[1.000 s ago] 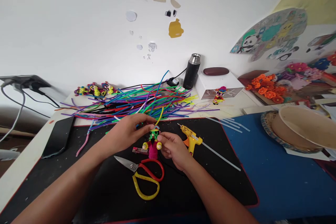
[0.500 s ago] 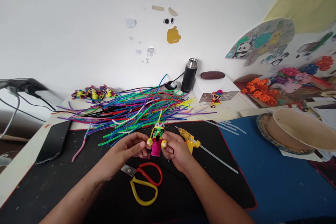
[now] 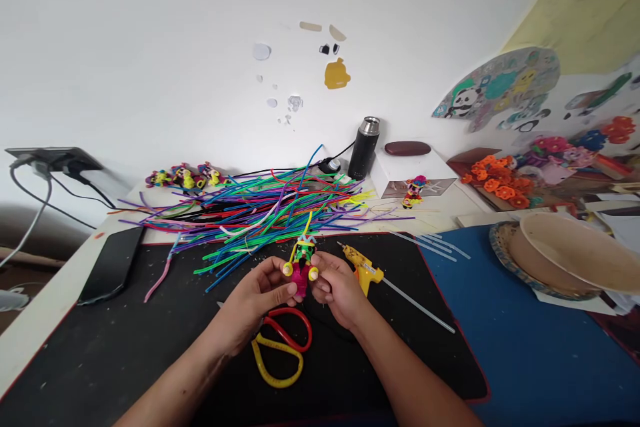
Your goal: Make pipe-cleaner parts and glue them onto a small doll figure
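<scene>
A small pipe-cleaner figure (image 3: 301, 264), with a pink body, green head and two yellow ball hands, stands upright between my two hands over the black mat (image 3: 150, 347). My left hand (image 3: 260, 300) pinches its left side with closed fingers. From the right, my right hand (image 3: 336, 288) grips it, fingers curled. A yellow pipe cleaner sticks up from the figure's head. Red and yellow scissors (image 3: 280, 350) lie on the mat just under my hands. A yellow glue gun (image 3: 363, 268) lies right beside my right hand.
A heap of coloured pipe cleaners (image 3: 260, 210) fills the desk behind. A phone (image 3: 111, 263) lies at left, a black flask (image 3: 363, 147) and white box (image 3: 415, 170) stand at the back. Paper plates (image 3: 560, 253), clear glue sticks (image 3: 430, 240) and more finished figures (image 3: 183, 177) sit around.
My left hand came down from the top of the figure to its left side. Both hands lifted the figure and turned it upright, closer to me.
</scene>
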Motion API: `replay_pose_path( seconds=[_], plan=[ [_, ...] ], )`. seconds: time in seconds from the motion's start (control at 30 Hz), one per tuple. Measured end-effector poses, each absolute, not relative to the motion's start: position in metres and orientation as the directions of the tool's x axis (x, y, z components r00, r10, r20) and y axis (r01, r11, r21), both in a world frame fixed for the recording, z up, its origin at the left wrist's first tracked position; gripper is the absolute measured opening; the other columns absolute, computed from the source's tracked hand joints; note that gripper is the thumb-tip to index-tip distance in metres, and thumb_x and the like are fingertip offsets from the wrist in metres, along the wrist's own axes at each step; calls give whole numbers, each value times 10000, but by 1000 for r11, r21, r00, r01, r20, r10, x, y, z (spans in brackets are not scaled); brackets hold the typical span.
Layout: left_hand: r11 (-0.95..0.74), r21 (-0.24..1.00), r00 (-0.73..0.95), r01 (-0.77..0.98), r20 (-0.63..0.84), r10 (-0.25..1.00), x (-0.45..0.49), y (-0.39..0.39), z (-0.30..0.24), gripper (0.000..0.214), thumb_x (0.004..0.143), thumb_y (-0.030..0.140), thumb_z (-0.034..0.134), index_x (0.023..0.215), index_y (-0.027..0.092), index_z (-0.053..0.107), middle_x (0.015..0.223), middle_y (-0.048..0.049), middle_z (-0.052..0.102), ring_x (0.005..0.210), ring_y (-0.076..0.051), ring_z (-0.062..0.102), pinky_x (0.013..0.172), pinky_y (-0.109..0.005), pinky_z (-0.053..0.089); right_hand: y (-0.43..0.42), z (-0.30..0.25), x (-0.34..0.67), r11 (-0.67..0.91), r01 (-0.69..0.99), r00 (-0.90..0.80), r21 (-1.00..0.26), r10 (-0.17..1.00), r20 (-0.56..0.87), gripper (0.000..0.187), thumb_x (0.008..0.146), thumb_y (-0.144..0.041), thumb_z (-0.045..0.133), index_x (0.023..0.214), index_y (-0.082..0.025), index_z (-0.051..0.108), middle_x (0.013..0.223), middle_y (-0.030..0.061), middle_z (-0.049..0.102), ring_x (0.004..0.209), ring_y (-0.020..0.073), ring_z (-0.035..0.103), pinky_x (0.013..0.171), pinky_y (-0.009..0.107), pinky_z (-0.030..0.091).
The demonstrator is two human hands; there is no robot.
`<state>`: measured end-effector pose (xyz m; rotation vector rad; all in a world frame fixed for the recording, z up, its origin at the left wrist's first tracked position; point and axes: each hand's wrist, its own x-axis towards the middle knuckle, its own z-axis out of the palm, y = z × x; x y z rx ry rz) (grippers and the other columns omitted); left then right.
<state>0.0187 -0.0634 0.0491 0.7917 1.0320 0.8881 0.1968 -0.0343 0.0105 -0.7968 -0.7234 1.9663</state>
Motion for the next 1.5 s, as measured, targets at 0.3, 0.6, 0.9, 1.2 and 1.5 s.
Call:
replay_pose_path(
  seconds=[0.3,0.6,0.9,1.2,1.5],
  plan=[
    [253,942,76,-219,-242,967,24,-53,42,432,717,391,934,926,223,594,833,17,701,752,-162,673,738,-296,548,-33,11,195,-420,-522,-402,-742,889,-220,499,833,-618,781,763,-191,532,487,-110,417,370,32,215,402,225,102],
    [124,980,64,-157,-115,991,26,-33,39,431,781,423,878,1048,218,608,900,-16,757,818,-188,708,807,-319,570,-26,12,191,-395,-595,-337,-700,913,-228,487,822,-570,810,753,-203,498,497,-116,418,364,29,222,408,223,88],
    [4,976,36,-219,4,999,44,3,56,411,733,396,904,1004,201,664,858,-17,755,783,-190,711,765,-303,570,4,33,182,-281,-687,-198,-670,960,-199,497,767,-571,843,747,-213,497,465,-126,396,352,32,219,408,225,113],
    [-33,961,-2,-275,34,999,51,20,46,484,716,412,916,1040,203,625,840,-1,754,746,-177,720,767,-306,581,20,27,175,-214,-739,-126,-639,976,-180,568,743,-622,858,703,-215,464,460,-130,374,349,30,226,395,213,128],
    [-32,979,-6,-200,31,999,52,17,45,449,716,453,899,983,203,640,834,-18,758,759,-194,722,778,-325,587,16,19,175,-203,-723,-119,-660,978,-170,547,746,-592,869,714,-213,476,472,-130,385,357,30,232,389,205,147]
  ],
)
